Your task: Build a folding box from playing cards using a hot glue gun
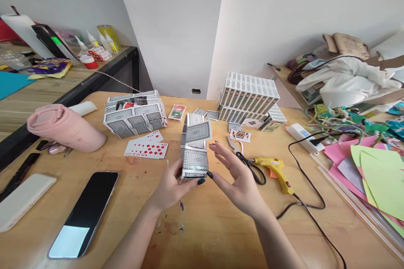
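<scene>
My left hand (175, 187) grips the near end of a long piece built of playing cards (195, 159), their grey patterned backs facing out. One card on top of the piece (198, 131) sticks out past its right side. On the right, my right hand (235, 176) is spread with fingers apart, its thumb tip close to the piece's near right corner; whether it touches I cannot tell. Behind and left stands a box made of cards (135, 113) with loose cards inside. Fanned diamond cards (147, 149) lie face up between that box and my left hand.
A yellow glue gun (274, 170) with a black cord and black-handled scissors (252, 166) lie to the right. Stacked card packs (248, 96) stand at the back. On the left are a phone (86, 210), a white power bank (27, 199) and a pink tumbler (66, 128).
</scene>
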### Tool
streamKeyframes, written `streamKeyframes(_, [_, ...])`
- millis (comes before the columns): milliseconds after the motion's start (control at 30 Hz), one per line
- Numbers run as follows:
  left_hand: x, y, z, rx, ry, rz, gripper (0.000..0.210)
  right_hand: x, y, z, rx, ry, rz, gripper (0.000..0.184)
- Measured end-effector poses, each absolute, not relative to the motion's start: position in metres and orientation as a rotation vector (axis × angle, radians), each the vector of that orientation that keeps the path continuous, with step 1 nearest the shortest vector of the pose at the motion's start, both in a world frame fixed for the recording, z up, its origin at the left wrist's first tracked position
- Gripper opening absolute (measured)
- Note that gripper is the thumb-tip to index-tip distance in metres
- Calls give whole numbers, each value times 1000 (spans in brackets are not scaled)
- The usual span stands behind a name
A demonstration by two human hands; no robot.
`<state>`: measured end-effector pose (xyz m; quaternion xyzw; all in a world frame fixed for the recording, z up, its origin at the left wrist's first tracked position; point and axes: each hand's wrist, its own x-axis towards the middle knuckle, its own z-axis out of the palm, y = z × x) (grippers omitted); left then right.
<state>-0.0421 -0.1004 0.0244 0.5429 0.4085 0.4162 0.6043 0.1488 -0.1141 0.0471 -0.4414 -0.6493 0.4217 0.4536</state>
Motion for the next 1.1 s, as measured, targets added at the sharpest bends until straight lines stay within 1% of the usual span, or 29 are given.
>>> streamKeyframes(167, [-41,-100,21,1266,972,978,33,150,-98,81,-1230,-2022,817,48])
streamKeyframes(333, [-41,-100,23,1244,980,986,34,146,-87,99,-1240,-2228,718,47])
streamKeyframes(433, [-41,-100,24,1231,971,977,35,145,-81,104,-1251,-2276,706,40])
streamKeyframes(567, [-39,-99,24,1216,962,1002,42,143,-76,109,-1259,-2331,708,36])
streamKeyframes(900, [-39,-99,23,1212,963,999,43,141,-73,112,-1289,-2369,747,34])
streamKeyframes(1100, [-39,-100,21,1187,951,992,43,142,-73,105,-1302,-2294,725,35])
